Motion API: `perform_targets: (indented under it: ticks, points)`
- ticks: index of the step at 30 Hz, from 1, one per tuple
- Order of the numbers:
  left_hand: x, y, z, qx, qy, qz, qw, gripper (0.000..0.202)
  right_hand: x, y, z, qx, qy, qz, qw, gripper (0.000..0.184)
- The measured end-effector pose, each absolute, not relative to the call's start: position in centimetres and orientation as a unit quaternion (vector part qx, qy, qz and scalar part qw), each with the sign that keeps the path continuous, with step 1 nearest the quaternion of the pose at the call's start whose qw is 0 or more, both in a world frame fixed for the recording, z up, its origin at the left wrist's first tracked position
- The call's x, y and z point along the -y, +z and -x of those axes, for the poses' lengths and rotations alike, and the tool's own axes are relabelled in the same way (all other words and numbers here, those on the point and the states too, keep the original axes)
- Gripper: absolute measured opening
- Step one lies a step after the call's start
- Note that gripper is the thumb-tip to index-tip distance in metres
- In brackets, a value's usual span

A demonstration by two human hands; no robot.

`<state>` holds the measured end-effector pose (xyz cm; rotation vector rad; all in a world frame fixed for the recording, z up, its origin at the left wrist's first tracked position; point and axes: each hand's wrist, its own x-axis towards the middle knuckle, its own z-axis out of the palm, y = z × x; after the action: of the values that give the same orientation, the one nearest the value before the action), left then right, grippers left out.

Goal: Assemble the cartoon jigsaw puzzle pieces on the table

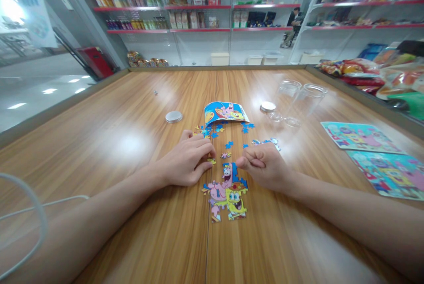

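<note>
Left hand (189, 159) half-curled by yellow piece (212, 160), grip unclear | right hand (267, 165) pressed together | silver lid (267, 107) beside two clear jars (285, 99)

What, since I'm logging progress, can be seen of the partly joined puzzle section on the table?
The puzzle section looks like thin printed card, showing a pink character with an open mouth and, lower right, a yellow square one, plus a blue patch at the top. Its outline is ragged with tabs, and a gap breaks its lower edge. It lies flat on the wood-grain table. The right hand is beside the patch; whether they touch is unclear.
</note>
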<state>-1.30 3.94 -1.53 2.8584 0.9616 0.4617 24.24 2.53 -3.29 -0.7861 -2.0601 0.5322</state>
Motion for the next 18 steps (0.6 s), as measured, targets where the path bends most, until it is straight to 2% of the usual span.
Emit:
perform_targets:
  ticks: [10, 15, 18]
  points:
    - [-4.0, -2.0, 1.4, -0.286, 0.211, -0.931, 0.086, 0.009, -2.5, -3.3, -24.1, 0.837, 0.182, 0.33, 0.397, 0.059]
    - [-2.8, -1.8, 0.3, -0.254, 0.311, -0.913, 0.069, 0.006, -2.2, -2.8, -23.9, 0.877, 0.181, 0.304, 0.326, 0.029]
    - [-2.3, -1.5, -0.2, -0.235, 0.332, -0.91, 0.084, 0.003, -2.0, -2.7, -23.8, 0.885, 0.175, 0.264, 0.341, 0.018]
